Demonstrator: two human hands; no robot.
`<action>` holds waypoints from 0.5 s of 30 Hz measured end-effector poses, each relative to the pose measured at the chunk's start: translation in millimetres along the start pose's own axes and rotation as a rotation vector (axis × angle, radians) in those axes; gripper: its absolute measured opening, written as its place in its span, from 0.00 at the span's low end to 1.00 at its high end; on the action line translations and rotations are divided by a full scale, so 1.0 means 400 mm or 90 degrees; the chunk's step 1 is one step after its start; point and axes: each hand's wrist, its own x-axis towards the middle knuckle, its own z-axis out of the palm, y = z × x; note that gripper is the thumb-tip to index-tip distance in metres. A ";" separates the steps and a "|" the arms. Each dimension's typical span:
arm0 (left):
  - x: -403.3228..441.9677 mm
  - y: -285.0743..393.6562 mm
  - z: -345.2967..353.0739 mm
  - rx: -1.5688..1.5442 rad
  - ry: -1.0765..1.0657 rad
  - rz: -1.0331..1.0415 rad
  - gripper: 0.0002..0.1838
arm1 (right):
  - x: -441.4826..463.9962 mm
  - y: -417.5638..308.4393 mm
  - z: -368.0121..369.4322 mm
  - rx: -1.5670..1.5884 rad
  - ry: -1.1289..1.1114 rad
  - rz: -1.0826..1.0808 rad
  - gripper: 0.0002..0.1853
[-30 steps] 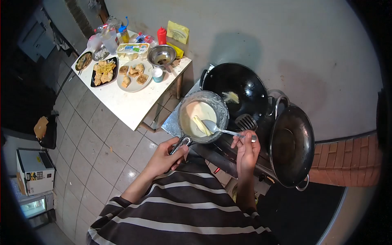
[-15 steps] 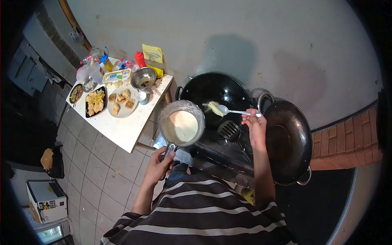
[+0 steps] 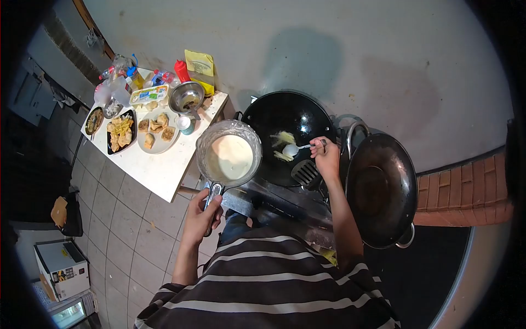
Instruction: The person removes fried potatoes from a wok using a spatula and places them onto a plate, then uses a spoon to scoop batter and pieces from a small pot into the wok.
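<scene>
My left hand is wrapped round the handle of a saucepan, which holds a creamy, pale mixture and has smears up its inner wall. In my right hand is a metal spoon, its bowl low inside a black wok. Pale yellow-green food pieces lie in the wok beside the spoon's bowl. Under my right wrist, a slotted spatula rests at the wok's near edge.
A second wok hangs or leans on the right, near a brick ledge. On the left, a white table carries a plate of dumplings, a black dish of food, a metal bowl and a red bottle.
My right hand has gone left and down into the wok with the spoon, and the food pieces now lie in the wok. The saucepan has shifted slightly left.
</scene>
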 end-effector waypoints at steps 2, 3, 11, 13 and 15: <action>0.000 0.002 -0.003 -0.003 -0.001 -0.005 0.08 | 0.000 -0.005 0.010 -0.026 0.000 -0.027 0.12; -0.001 0.005 -0.004 -0.003 0.000 -0.006 0.08 | 0.000 -0.010 0.013 -0.053 0.003 -0.055 0.12; -0.003 0.020 -0.009 -0.001 0.003 -0.004 0.09 | -0.005 -0.071 -0.023 -0.065 0.147 -0.101 0.12; 0.002 0.023 -0.011 0.008 0.003 -0.006 0.09 | -0.011 -0.087 -0.037 -0.017 0.187 -0.071 0.12; 0.005 0.033 -0.010 0.018 0.004 -0.005 0.09 | -0.026 -0.108 -0.059 0.020 0.176 -0.039 0.12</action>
